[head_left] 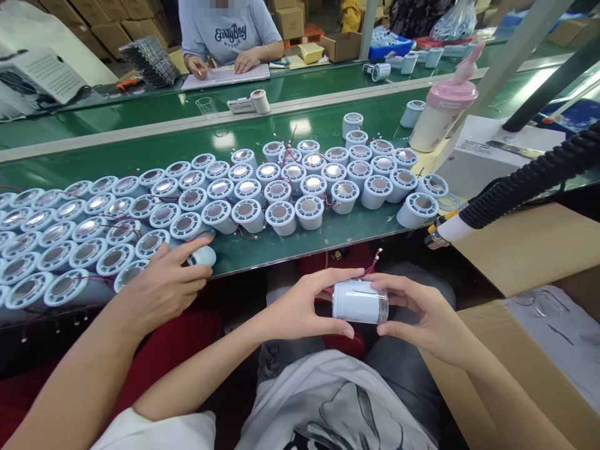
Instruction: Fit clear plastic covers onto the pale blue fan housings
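Above my lap, my left hand (309, 306) and my right hand (415, 309) hold a pale blue plastic cylinder (356, 302) on its side between them. My left thumb and fingers wrap the blue end. At the other end, my right fingers and thumb pinch a clear plastic sleeve or cup (383, 306) around it. Thin red and dark wires (370, 265) with a small white connector stick up behind the cylinder. On the green belt (262, 250) beyond, several rows of similar blue cylinders (281, 215) stand upright, silver discs on top, some trailing red wires.
A co-worker's hand (175, 275) grips another blue piece at the left belt edge. Across the line another person (229, 37) works. To my right are a pink-lidded bottle (443, 112), a black corrugated hose (534, 178) and an open cardboard box (473, 369) with clear plastic parts.
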The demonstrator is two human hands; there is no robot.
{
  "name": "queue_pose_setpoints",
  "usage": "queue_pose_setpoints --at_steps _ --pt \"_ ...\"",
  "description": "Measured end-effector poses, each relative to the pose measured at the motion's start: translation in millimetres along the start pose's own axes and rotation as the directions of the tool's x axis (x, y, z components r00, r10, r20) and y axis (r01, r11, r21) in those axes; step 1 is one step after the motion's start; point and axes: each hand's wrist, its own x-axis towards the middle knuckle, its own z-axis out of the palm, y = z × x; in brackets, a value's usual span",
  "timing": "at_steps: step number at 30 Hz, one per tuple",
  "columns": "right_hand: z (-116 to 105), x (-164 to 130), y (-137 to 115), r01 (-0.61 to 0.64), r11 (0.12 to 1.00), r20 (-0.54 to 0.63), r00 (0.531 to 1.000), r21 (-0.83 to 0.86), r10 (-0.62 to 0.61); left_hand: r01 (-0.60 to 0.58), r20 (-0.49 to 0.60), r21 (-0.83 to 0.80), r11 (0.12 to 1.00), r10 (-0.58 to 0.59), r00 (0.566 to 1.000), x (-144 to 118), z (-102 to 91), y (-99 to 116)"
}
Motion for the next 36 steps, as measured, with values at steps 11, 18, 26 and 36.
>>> queue_pose_setpoints --at_steps 11,18,26,36 --pt "0 -2 -6 -0.194 0.944 0.073 0.981 0.266 0.181 -0.109 0.047 0.077 0.991 0.106 0.993 1 -1.9 -2" --pt "4 0 1 -0.268 0.874 0.085 0.963 0.406 0.256 -0.163 0.047 0.121 0.979 0.159 0.986 2 -3.8 -2" --pt "13 5 -3 -0.389 0.758 0.093 0.911 0.523 0.403 -0.219 0.059 0.146 0.965 0.213 0.975 1 -4.6 -4" --pt "25 10 -3 -0.528 0.609 0.218 0.832 0.592 0.51 -0.296 0.074 0.132 0.946 0.289 0.955 1 -5.4 -6"
